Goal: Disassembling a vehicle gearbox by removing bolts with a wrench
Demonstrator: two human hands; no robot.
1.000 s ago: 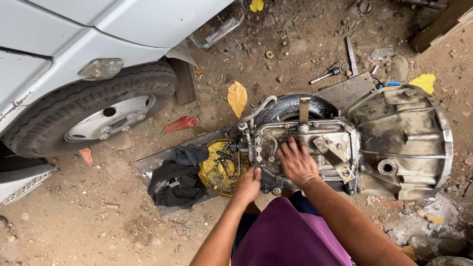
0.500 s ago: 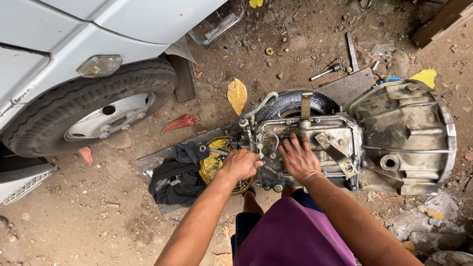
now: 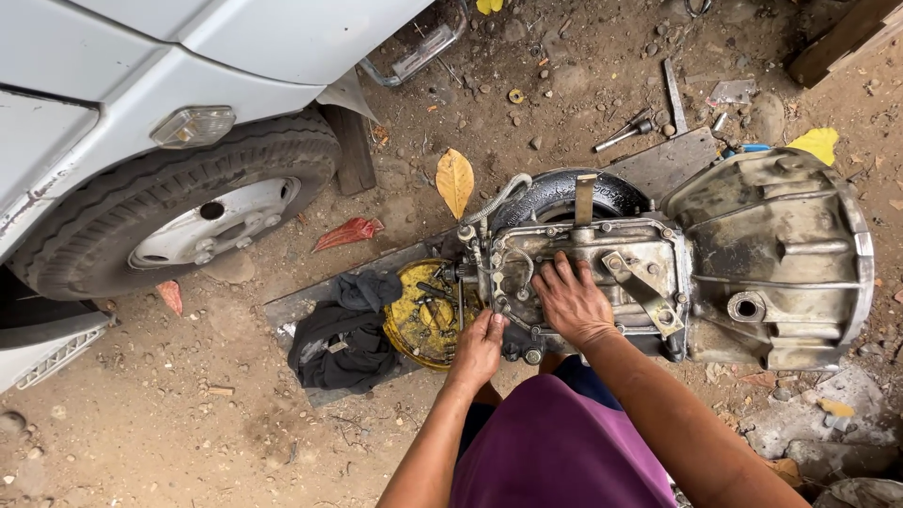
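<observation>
A greasy metal gearbox [image 3: 658,259] lies on its side on the dirt, its wide bell housing [image 3: 781,254] to the right. My right hand [image 3: 572,301] rests flat on the gearbox's top plate, fingers spread. My left hand [image 3: 480,343] is closed at the near left corner of the casing, next to a yellow round pan [image 3: 423,315]; whether it grips a small part or tool is hidden. A small tyre [image 3: 555,193] lies behind the gearbox.
A white vehicle with its front wheel [image 3: 179,221] stands at the left. A dark rag [image 3: 343,334] lies on a board beside the pan. Loose tools [image 3: 625,132], a metal strip, dry leaves and stones are scattered on the dirt behind.
My left hand moved from the yellow pan back to the near left corner of the gearbox. My right hand stayed on the top plate.
</observation>
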